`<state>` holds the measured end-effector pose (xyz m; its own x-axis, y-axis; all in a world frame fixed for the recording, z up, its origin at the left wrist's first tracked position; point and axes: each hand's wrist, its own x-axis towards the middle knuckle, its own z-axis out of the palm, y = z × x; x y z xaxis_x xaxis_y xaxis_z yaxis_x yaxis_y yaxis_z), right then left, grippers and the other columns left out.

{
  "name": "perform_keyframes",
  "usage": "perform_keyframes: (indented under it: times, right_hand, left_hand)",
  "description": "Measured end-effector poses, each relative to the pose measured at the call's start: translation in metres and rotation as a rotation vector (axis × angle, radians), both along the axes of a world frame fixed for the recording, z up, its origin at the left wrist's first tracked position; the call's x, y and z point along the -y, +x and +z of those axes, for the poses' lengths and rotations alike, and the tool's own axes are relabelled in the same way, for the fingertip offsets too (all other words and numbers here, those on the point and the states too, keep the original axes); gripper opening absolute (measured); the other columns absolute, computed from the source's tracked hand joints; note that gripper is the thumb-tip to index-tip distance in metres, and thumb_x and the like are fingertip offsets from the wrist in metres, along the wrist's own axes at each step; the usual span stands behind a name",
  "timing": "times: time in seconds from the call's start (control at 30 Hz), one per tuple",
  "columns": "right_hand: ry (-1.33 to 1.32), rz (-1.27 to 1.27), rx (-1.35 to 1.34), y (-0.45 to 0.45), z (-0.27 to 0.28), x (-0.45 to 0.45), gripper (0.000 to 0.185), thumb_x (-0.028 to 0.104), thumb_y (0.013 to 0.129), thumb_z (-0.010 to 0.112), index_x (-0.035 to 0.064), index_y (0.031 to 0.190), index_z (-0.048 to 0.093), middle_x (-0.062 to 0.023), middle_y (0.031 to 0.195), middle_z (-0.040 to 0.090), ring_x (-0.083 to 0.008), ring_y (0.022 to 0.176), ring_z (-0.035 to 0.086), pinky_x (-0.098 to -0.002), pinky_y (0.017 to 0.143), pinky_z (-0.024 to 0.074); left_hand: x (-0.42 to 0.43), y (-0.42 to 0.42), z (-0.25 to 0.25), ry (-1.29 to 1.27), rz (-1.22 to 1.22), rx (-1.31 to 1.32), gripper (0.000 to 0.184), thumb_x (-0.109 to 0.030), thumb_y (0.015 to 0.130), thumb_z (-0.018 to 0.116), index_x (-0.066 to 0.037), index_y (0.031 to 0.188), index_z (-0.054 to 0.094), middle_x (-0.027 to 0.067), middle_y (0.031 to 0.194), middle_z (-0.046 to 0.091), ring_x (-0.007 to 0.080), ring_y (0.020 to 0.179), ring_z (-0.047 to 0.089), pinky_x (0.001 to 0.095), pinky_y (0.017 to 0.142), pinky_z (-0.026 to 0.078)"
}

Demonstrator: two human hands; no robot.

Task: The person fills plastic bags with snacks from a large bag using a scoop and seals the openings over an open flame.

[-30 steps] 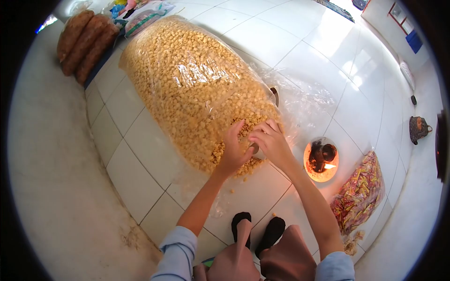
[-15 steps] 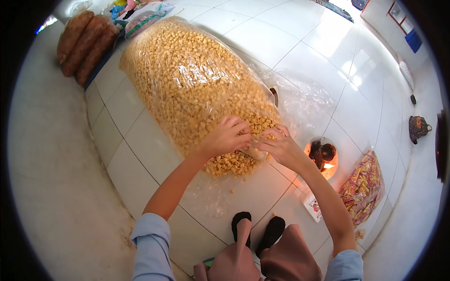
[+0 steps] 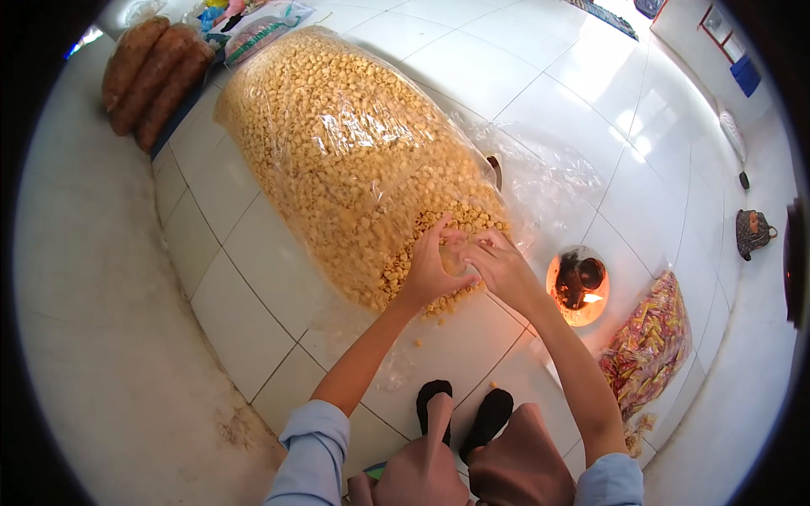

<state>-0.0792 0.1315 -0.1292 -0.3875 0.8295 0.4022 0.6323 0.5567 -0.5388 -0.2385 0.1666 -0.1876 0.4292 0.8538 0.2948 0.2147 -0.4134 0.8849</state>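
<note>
A very large clear bag (image 3: 337, 160) of small yellow snack pieces lies on the tiled floor. At its near end, loose pieces (image 3: 396, 268) show in the opening. My left hand (image 3: 434, 268) is curved there, thumb and fingers around a small clear plastic bag (image 3: 454, 260). From the right, my right hand (image 3: 498, 263) pinches the same small bag with its fingers together. The two hands nearly touch. What the small bag holds is mostly hidden by the fingers.
A small flame burns in a round dish (image 3: 553, 291) right of my hands. Beyond it lies a bag of red and yellow packets (image 3: 650, 346). Brown filled bags (image 3: 152, 80) stand at the upper left. My feet in black socks (image 3: 488, 422) are below, with white walls either side.
Half a second ago my left hand was turned palm down over the pieces; now it is more upright, curved around the small bag. A white card near the right arm is now mostly covered.
</note>
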Motion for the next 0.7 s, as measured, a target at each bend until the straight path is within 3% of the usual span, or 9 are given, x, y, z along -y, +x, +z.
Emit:
perform_keyframes:
  times: [0.1, 0.17, 0.27, 0.37, 0.43, 0.47, 0.53, 0.57, 0.7]
  right_hand:
    - [-0.042, -0.019, -0.046, -0.001, 0.001, 0.001, 0.012, 0.003, 0.077, 0.054, 0.005, 0.088, 0.057, -0.0111, 0.094, 0.051, -0.027, 0.087, 0.05, -0.0347, 0.075, 0.0428]
    - [-0.097, -0.036, -0.098, -0.003, -0.002, 0.002, 0.011, 0.005, 0.079, 0.053, 0.0055, 0.089, 0.056, -0.0112, 0.095, 0.05, -0.0273, 0.087, 0.05, -0.0346, 0.076, 0.0422]
    - [-0.17, -0.078, -0.125, -0.001, -0.008, 0.003, 0.018, 0.007, 0.079, 0.056, 0.0055, 0.096, 0.056, -0.0064, 0.086, 0.056, -0.0227, 0.094, 0.049, -0.0353, 0.085, 0.0359]
    - [-0.205, -0.033, -0.303, 0.003, -0.018, -0.003, 0.021, 0.009, 0.079, 0.056, 0.0065, 0.1, 0.055, -0.0091, 0.099, 0.054, -0.0241, 0.1, 0.046, -0.0369, 0.087, 0.0353]
    - [-0.178, -0.349, -0.346, 0.013, -0.064, -0.008, 0.037, 0.016, 0.075, 0.062, 0.0072, 0.109, 0.05, -0.0121, 0.114, 0.047, -0.0274, 0.106, 0.042, -0.0388, 0.09, 0.0343]
    - [-0.176, -0.352, -0.35, 0.011, -0.082, -0.004, 0.037, 0.016, 0.075, 0.062, 0.0072, 0.109, 0.05, -0.0121, 0.114, 0.047, -0.0274, 0.106, 0.042, -0.0388, 0.09, 0.0343]
    - [-0.282, -0.367, 0.132, 0.0, -0.115, 0.011, 0.06, 0.022, 0.067, 0.071, 0.0061, 0.117, 0.042, -0.0139, 0.119, 0.041, -0.0309, 0.108, 0.039, -0.0383, 0.091, 0.0344]
    - [-0.286, -0.37, 0.196, -0.004, -0.128, 0.013, 0.077, 0.025, 0.058, 0.076, 0.0039, 0.121, 0.037, -0.0142, 0.115, 0.043, -0.0319, 0.109, 0.038, -0.039, 0.092, 0.0343]
    - [-0.22, -0.39, 0.23, -0.011, -0.15, 0.009, 0.075, 0.022, 0.057, 0.075, 0.0028, 0.119, 0.038, -0.0146, 0.114, 0.043, -0.0329, 0.109, 0.038, -0.0388, 0.092, 0.0341]
  left_hand:
    - [-0.006, -0.004, -0.008, 0.093, -0.01, -0.189, 0.062, -0.026, 0.063, 0.076, -0.006, 0.113, 0.045, 0.0086, 0.107, 0.052, 0.021, 0.106, 0.046, 0.0382, 0.092, 0.031]
    - [-0.008, -0.006, -0.013, -0.13, -0.072, -0.042, 0.045, -0.023, 0.066, 0.073, -0.007, 0.103, 0.052, 0.0074, 0.097, 0.057, 0.0182, 0.091, 0.054, 0.0324, 0.079, 0.042]
    - [-0.003, -0.009, -0.003, -0.215, -0.039, -0.093, 0.035, -0.019, 0.069, 0.071, -0.007, 0.096, 0.053, 0.0051, 0.085, 0.06, 0.016, 0.074, 0.058, 0.0266, 0.065, 0.046]
    - [0.0, -0.02, -0.008, -0.224, 0.024, -0.08, 0.031, -0.018, 0.07, 0.07, -0.007, 0.092, 0.053, 0.0039, 0.08, 0.061, 0.0141, 0.07, 0.059, 0.0254, 0.061, 0.046]
    - [0.002, -0.032, -0.011, -0.199, 0.047, -0.128, 0.029, -0.019, 0.071, 0.07, -0.007, 0.091, 0.053, 0.0038, 0.079, 0.061, 0.0134, 0.071, 0.06, 0.0254, 0.061, 0.046]
    - [0.003, -0.036, -0.011, -0.166, 0.068, -0.175, 0.028, -0.019, 0.071, 0.069, -0.007, 0.09, 0.053, 0.0037, 0.078, 0.062, 0.0128, 0.071, 0.06, 0.0254, 0.061, 0.046]
    - [0.008, -0.042, -0.002, -0.201, 0.083, -0.224, 0.028, -0.02, 0.071, 0.069, -0.007, 0.09, 0.053, 0.0035, 0.077, 0.062, 0.0128, 0.072, 0.061, 0.0255, 0.061, 0.047]
    - [0.011, -0.045, 0.001, -0.249, 0.102, -0.266, 0.028, -0.021, 0.071, 0.07, -0.007, 0.09, 0.053, 0.0032, 0.076, 0.062, 0.0128, 0.072, 0.061, 0.0256, 0.061, 0.047]
    - [0.013, -0.052, -0.013, -0.191, 0.115, -0.258, 0.031, -0.023, 0.071, 0.07, -0.008, 0.091, 0.053, 0.0024, 0.073, 0.063, 0.0134, 0.071, 0.062, 0.0255, 0.061, 0.047]
